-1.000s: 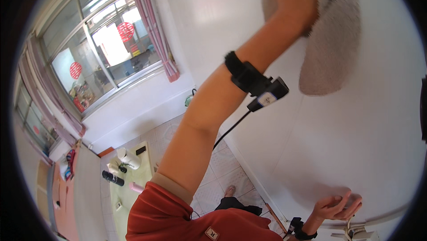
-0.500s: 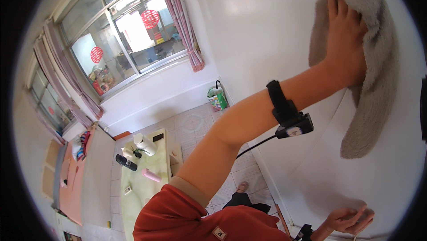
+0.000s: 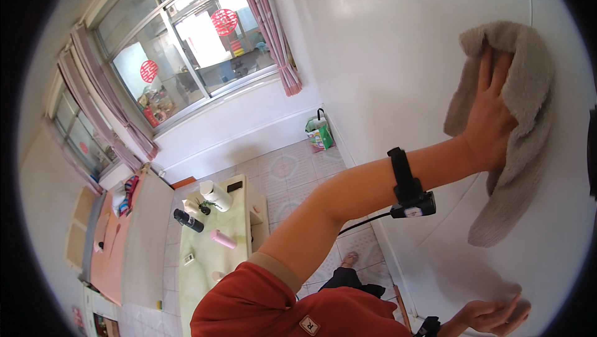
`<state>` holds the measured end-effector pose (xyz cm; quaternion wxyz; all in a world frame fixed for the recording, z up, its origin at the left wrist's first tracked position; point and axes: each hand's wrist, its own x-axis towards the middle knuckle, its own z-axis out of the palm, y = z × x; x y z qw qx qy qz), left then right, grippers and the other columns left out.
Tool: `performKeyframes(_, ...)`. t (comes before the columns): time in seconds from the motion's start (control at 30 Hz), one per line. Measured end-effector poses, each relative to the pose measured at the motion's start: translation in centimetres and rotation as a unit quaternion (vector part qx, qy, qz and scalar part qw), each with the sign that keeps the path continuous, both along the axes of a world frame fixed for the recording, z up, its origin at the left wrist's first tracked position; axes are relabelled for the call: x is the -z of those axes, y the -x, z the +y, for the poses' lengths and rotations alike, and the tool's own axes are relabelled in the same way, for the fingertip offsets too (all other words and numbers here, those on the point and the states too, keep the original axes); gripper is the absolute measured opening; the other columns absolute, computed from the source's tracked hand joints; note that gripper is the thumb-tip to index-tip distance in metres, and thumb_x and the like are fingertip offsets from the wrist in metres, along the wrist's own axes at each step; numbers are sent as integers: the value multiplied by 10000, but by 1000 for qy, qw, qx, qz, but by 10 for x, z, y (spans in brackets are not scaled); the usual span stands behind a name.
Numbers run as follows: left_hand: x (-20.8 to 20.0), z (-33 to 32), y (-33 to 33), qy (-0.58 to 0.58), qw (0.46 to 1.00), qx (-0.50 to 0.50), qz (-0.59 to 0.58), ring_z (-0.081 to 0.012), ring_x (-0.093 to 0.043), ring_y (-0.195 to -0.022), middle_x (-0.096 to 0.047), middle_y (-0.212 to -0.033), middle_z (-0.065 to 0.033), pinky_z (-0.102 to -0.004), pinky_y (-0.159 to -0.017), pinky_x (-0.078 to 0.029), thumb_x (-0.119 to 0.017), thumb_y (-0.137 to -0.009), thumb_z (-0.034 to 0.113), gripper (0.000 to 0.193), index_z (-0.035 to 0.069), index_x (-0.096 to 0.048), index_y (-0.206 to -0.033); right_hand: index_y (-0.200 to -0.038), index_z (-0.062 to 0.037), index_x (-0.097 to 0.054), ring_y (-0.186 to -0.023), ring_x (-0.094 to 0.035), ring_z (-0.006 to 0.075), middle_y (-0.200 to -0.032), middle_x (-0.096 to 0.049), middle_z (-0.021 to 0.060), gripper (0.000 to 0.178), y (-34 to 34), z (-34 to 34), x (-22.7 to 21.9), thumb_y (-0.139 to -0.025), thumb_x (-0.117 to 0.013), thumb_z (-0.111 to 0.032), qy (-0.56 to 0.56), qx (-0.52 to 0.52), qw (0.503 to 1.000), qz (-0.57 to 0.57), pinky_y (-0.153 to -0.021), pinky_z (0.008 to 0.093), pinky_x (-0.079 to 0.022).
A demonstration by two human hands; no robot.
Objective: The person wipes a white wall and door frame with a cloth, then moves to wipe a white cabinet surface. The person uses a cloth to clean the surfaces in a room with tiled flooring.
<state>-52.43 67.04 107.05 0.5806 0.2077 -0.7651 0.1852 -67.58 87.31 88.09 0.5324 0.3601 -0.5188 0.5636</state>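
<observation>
The left hand (image 3: 494, 124) lies on a grey-brown cloth (image 3: 532, 110) against the white wall (image 3: 398, 57).
Its 2 clearly visible fingers are stretched straight upon the cloth; the others go under its fold, so I cannot tell whether they grasp it. The right hand (image 3: 495, 317), lower and near the same wall, is released, with fingers loosely curved. Farther, a pale table (image 3: 211, 262) bears a pink bottle (image 3: 223, 238), a black bottle (image 3: 188, 220) and a white bottle (image 3: 216, 196). Beyond, a green-and-white bag (image 3: 319, 133) stands on the tiled floor (image 3: 286, 169), near a window (image 3: 186, 51).
</observation>
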Motion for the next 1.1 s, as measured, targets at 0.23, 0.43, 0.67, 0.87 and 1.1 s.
performKeyframes(0.23, 47, -7, 3, -18, 1000, 0, 18, -517, -115, -1443, -268, -1535, -281, -664, -1169, -46, -582, -884, 385, 711, 7, -403, -1458, -1028, 26, -675, -1151, -466, 374, -1277, -528, 256, 261, -15, 13, -6, -970, -462, -113, -32, 25, 999, -21, -940, 537, -384)
performKeyframes(0.43, 86, -14, 1, -38, 999, 1, 1, -498, -208, -1408, -335, -1495, -257, -683, -1152, -77, -606, -856, 419, 725, 20, -431, -1435, -987, 2, -676, -1187, -440, 395, -1283, -507, 261, 261, -18, 7, -21, -987, -449, -129, -25, -30, 999, -37, -974, 572, -334)
performKeyframes(0.67, 150, -28, 2, -43, 997, 8, -64, -479, -365, -1271, -474, -1341, -238, -704, -1112, -150, -639, -807, 422, 657, 39, -549, -1333, -1048, -17, -660, -1141, -492, 374, -1198, -568, 223, 278, -24, 10, -23, -1014, -445, -192, -50, -13, 998, -27, -960, 580, -343)
performKeyframes(0.87, 270, -62, -17, -10, 965, 147, -217, -316, -487, -1191, -537, -1309, -90, -624, -1056, -308, -641, -765, 396, 504, 128, -665, -1191, -1121, 39, -637, -1227, -533, 352, -1313, -547, 195, 323, -33, 10, 0, -990, -343, 11, -171, -68, 982, -39, -998, 449, -477)
performKeyframes(1.1, 233, -25, -33, -442, 748, 403, -288, -245, -526, -1187, -632, -1204, -11, -417, -965, -466, -624, -912, 345, 317, 150, -679, -1155, -1044, 69, -618, -994, -607, 380, -1047, -633, 216, 292, -70, -9, -3, -886, -375, 34, -224, -277, 934, -41, -886, 473, -501)
